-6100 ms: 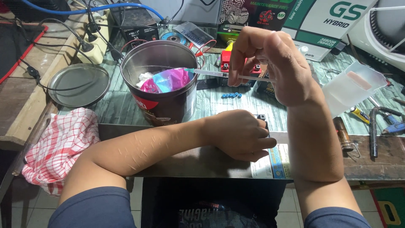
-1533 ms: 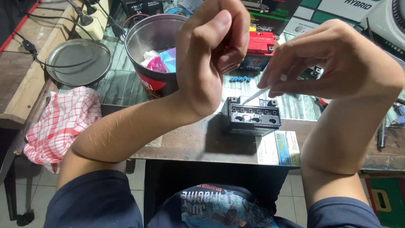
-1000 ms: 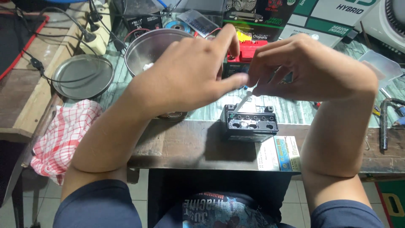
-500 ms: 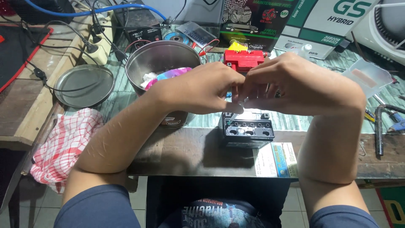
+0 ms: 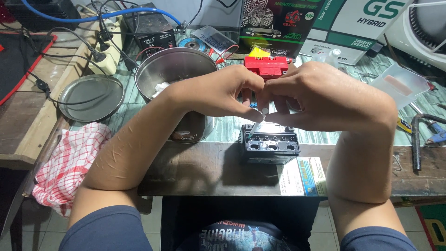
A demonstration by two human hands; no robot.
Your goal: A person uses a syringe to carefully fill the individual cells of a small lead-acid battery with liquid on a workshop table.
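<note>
Both hands have dropped from mid-air to just above the small black battery (image 5: 269, 145) at frame centre, so work looks ready to start there: left hand (image 5: 218, 95) and right hand (image 5: 320, 97) pinch a thin clear tube (image 5: 257, 124), slanting lower-left, tip toward the battery's top.

At the top centre a dark printed box (image 5: 278, 21) stands upright, black with red and green patches. Just right of it leans a white-and-green carton (image 5: 357, 28), tilted toward the upper right. Lower centre, a white, blue and green leaflet (image 5: 302, 176) lies flat at the bench edge, beside the black battery (image 5: 269, 144). A small clear packet (image 5: 214, 39) lies at the upper middle.
</note>
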